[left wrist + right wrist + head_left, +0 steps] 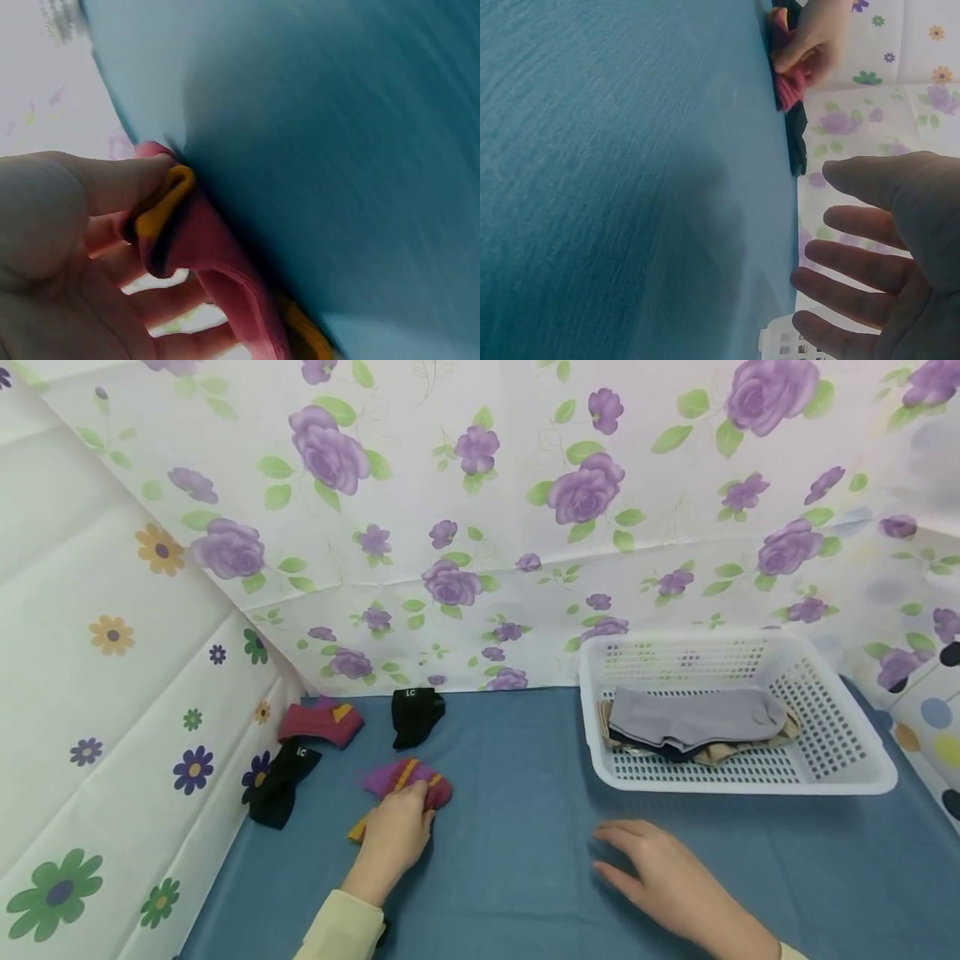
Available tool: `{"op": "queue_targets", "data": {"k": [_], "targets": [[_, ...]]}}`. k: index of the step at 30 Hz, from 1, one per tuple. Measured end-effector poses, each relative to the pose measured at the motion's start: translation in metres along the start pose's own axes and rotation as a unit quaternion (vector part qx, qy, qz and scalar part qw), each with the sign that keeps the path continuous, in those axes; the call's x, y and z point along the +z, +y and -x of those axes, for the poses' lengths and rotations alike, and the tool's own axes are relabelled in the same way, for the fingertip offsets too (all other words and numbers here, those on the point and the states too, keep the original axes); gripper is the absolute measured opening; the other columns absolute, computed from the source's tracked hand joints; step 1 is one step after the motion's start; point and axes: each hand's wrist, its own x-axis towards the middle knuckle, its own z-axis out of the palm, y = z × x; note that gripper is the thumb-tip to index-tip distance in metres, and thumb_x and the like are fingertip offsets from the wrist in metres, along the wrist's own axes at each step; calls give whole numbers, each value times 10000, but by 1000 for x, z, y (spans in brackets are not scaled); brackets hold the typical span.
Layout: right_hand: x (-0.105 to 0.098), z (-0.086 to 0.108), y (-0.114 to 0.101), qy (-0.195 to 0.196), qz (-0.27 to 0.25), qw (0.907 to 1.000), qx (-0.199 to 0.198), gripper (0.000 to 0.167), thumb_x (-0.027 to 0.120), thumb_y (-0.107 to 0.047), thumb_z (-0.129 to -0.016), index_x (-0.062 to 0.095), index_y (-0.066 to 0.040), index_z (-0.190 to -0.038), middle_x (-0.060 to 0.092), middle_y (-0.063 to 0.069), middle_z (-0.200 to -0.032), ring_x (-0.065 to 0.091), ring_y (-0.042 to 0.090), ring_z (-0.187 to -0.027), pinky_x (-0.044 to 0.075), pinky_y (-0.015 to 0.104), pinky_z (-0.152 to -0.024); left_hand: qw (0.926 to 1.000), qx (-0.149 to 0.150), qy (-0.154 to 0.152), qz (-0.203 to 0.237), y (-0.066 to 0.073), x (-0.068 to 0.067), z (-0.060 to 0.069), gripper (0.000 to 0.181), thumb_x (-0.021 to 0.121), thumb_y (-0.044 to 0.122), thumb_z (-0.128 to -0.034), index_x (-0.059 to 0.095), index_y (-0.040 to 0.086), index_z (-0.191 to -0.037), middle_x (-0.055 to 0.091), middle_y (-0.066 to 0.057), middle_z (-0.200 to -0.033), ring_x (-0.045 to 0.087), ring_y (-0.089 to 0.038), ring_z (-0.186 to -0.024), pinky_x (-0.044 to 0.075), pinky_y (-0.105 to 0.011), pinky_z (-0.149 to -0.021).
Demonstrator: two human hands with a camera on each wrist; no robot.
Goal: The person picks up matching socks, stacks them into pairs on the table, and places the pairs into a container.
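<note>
My left hand (399,828) pinches a red and purple sock with yellow bands (420,774) on the blue cloth. In the left wrist view the thumb and fingers (127,180) close on the sock's folded fabric (214,259). Behind it lies a black sock marked LC (416,717). Further left are another red sock (321,722) and a second black LC sock (283,783). My right hand (660,877) hovers over the cloth in front of the basket, holding nothing. Its fingers (855,262) are spread and loosely extended.
A white perforated basket (847,752) stands at the back right. Inside it lie a grey sock (697,717) and darker and beige ones beneath. Floral sheets (450,635) rise behind and at both sides of the blue cloth (517,877). A small dark item (384,933) peeks out beside the left sleeve.
</note>
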Motion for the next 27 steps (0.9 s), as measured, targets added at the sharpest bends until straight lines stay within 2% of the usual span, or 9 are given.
{"op": "queue_targets", "data": {"k": [3, 5, 10, 12, 13, 16, 19, 24, 27], "targets": [[-1, -1, -2, -93, 23, 9999, -39, 349, 690, -451, -809, 662, -290, -1117, 632, -138, -1142, 590, 66, -1069, 503, 333, -875, 9960, 391, -96, 800, 14, -1, 0, 129, 643, 246, -890, 598, 185, -994, 662, 7, -884, 609, -135, -720, 490, -329, -613], [-1, -2, -3, -208, 30, 9998, -64, 352, 683, -452, -815, 660, -286, -1124, 633, -136, -1141, 592, 68, -1071, 503, 334, -876, 9861, 613, -270, 1522, 26, -3, -1, 127, 617, 259, -909, 596, 223, -1029, 651, 48, -909, 573, -82, -720, 471, -269, -635], [-1, -4, -6, -301, 41, 9995, -82, 372, 668, -467, -822, 651, -278, -1142, 638, -137, -1130, 594, 66, -1065, 501, 335, -880, 9307, 1009, -751, 3434, 59, -12, -1, 197, 571, 319, -935, 577, 288, -1130, 644, 70, -922, 562, -81, -705, 466, -232, -615], [0, -5, -8, -198, 104, 9997, -79, 415, 658, -492, -821, 633, -276, -1174, 637, -129, -1139, 593, 66, -1067, 501, 339, -883, 9101, 1113, -840, 3903, 71, -16, 1, 200, 556, 342, -940, 570, 304, -1136, 643, 69, -906, 565, -89, -689, 471, -235, -595], [0, -6, -9, -142, 114, 9998, -89, 453, 655, -503, -819, 617, -269, -1205, 636, -120, -1150, 593, 65, -1070, 503, 339, -883, 9045, 1164, -825, 4019, 76, -18, 1, 203, 552, 356, -940, 566, 315, -1139, 644, 72, -899, 569, -84, -685, 473, -234, -587], [2, -9, -12, -56, 125, 9999, -106, 608, 618, -581, -814, 525, -259, -1321, 614, -98, -1210, 581, 57, -1094, 505, 328, -884, 8992, 1378, -675, 4097, 89, -21, 2, 217, 537, 373, -945, 555, 329, -1156, 638, 83, -920, 567, -64, -680, 475, -228, -578], [2, -13, -15, -62, -59, 10000, -45, 723, 554, -655, -812, 414, -270, -1408, 578, -84, -1274, 566, 57, -1125, 506, 324, -880, 9025, 1699, -436, 3934, 99, -22, 3, 239, 526, 377, -949, 545, 329, -1182, 624, 94, -935, 552, -37, -666, 472, -206, -565], [2, -19, -19, 38, -583, 9983, 48, 739, 537, -661, -819, 300, -344, -1443, 518, -102, -1333, 541, 62, -1164, 504, 346, -885, 9063, 2309, -1, 3540, 111, -19, 8, 255, 543, 349, -944, 563, 307, -1194, 623, 113, -1028, 554, 8, -733, 476, -146, -613], [1, -22, -20, 198, -803, 9964, -197, 734, 544, -637, -828, 285, -344, -1449, 470, -140, -1365, 505, 40, -1207, 493, 332, -914, 9026, 2592, 138, 3435, 115, -16, 11, 279, 564, 319, -936, 579, 284, -1213, 619, 110, -1127, 589, 40, -892, 492, -115, -715]]}}
